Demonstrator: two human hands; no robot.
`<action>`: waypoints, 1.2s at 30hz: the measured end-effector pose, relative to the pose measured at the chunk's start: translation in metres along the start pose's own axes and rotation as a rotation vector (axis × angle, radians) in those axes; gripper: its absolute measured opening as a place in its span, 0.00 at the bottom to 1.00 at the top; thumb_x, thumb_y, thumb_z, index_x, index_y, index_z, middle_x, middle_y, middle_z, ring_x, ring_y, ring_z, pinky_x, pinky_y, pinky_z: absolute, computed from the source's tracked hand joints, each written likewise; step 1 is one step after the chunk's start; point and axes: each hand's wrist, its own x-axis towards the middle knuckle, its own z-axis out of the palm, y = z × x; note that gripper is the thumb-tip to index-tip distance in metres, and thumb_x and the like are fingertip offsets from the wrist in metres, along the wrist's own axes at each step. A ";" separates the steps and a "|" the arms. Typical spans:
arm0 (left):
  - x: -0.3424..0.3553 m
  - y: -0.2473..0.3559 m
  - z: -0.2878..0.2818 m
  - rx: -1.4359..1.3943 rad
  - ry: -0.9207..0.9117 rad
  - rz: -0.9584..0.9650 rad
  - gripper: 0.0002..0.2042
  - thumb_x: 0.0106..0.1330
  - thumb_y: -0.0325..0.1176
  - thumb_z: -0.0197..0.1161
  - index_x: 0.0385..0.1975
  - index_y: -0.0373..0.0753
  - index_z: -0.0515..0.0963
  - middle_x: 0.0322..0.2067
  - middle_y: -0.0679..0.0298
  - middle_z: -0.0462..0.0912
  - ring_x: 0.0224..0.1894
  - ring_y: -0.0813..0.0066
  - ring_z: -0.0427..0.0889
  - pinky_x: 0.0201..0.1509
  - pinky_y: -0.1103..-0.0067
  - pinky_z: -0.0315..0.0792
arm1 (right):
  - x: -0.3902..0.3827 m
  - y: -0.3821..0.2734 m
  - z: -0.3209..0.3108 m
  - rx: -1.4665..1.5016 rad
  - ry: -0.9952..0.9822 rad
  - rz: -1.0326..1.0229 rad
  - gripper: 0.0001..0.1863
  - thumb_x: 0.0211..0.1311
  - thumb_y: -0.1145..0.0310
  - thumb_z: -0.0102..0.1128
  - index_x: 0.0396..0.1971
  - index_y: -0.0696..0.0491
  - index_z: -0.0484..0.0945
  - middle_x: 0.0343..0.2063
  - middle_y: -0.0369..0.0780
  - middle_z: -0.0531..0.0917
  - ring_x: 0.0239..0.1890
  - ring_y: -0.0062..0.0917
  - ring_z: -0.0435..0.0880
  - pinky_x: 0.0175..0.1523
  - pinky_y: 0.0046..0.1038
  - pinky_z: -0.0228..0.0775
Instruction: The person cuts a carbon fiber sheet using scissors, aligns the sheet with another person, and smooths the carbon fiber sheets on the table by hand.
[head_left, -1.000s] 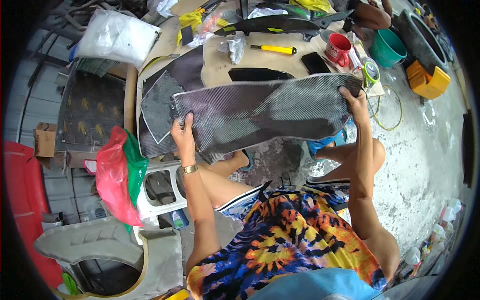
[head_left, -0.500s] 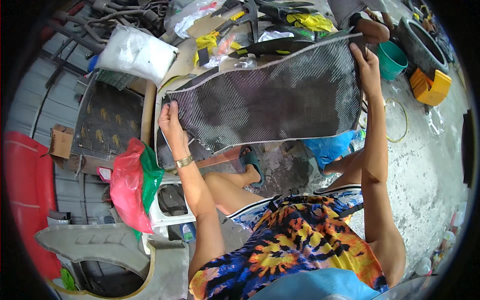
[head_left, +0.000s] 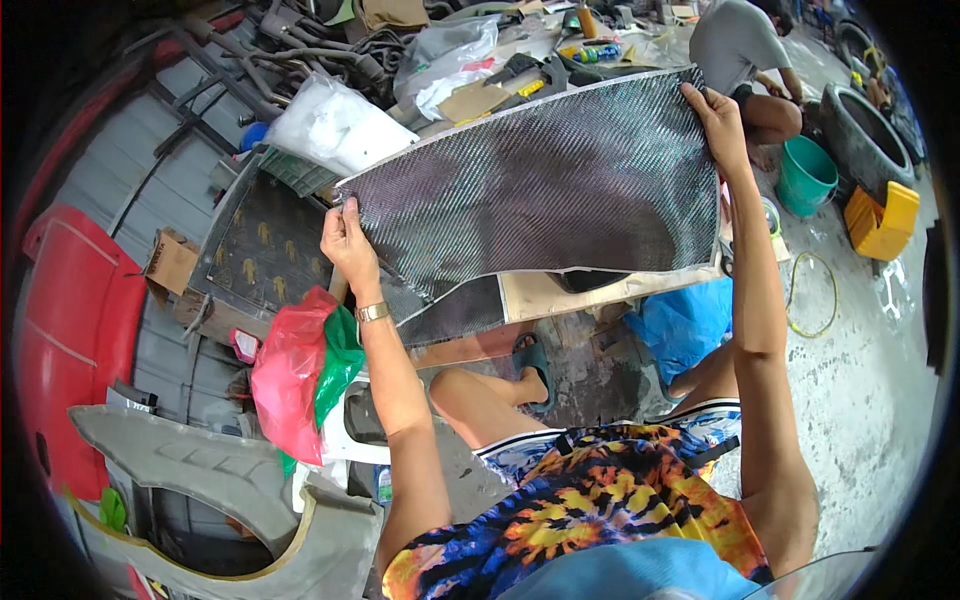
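A dark woven carbon-fibre cloth [head_left: 540, 180] with pale edges is stretched between my two hands, above a low work table [head_left: 535, 296]. My left hand [head_left: 350, 245], with a gold-coloured watch on its wrist, pinches the cloth's left corner between thumb and fingers. At the far right upper corner my right hand [head_left: 718, 125] grips the cloth, thumb on the near face. The cloth sags a little between them and hides most of the table. Below its left part, another dark woven piece [head_left: 455, 318] lies at the table's near edge.
Red and green plastic bags [head_left: 295, 375] rest on a white stool left of my knee. A grey car fender [head_left: 190, 480] lies lower left. A blue bag [head_left: 685, 320] hangs beside my right leg. Farther right are a green bucket [head_left: 806, 178] and a crouching person [head_left: 740, 50].
The cloth has been lifted and tilted more upright, so the table's near edge shows beneath it. The view has shifted, bringing more of the crouching person into sight. Both hands keep their hold.
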 end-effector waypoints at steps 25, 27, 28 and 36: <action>0.005 0.033 0.011 -0.060 -0.220 -0.249 0.07 0.62 0.31 0.63 0.30 0.34 0.77 0.25 0.75 0.73 0.27 0.90 0.65 0.30 0.88 0.59 | -0.069 0.038 -0.043 -0.026 -0.097 0.193 0.12 0.54 0.66 0.66 0.34 0.59 0.80 0.33 0.34 0.83 0.34 0.16 0.79 0.42 0.20 0.69; -0.019 0.006 -0.013 -0.217 -0.322 -0.432 0.06 0.62 0.29 0.63 0.35 0.35 0.77 0.30 0.73 0.77 0.31 0.88 0.70 0.36 0.87 0.64 | -0.089 0.030 -0.023 -0.066 -0.124 0.280 0.15 0.51 0.64 0.68 0.35 0.59 0.80 0.32 0.34 0.82 0.35 0.18 0.78 0.43 0.21 0.69; -0.024 0.007 -0.011 -0.259 -0.318 -0.451 0.06 0.62 0.29 0.62 0.35 0.35 0.77 0.31 0.72 0.78 0.32 0.87 0.71 0.36 0.87 0.65 | -0.084 0.030 -0.019 -0.031 -0.125 0.271 0.16 0.52 0.64 0.68 0.35 0.59 0.79 0.32 0.34 0.82 0.35 0.18 0.77 0.43 0.21 0.69; -0.123 -0.004 -0.014 -0.332 -0.237 -0.623 0.16 0.61 0.30 0.63 0.46 0.30 0.74 0.43 0.61 0.79 0.39 0.79 0.75 0.46 0.80 0.69 | -0.036 0.001 -0.013 -0.109 -0.207 0.370 0.20 0.54 0.61 0.67 0.38 0.63 0.77 0.32 0.38 0.82 0.30 0.19 0.80 0.36 0.19 0.72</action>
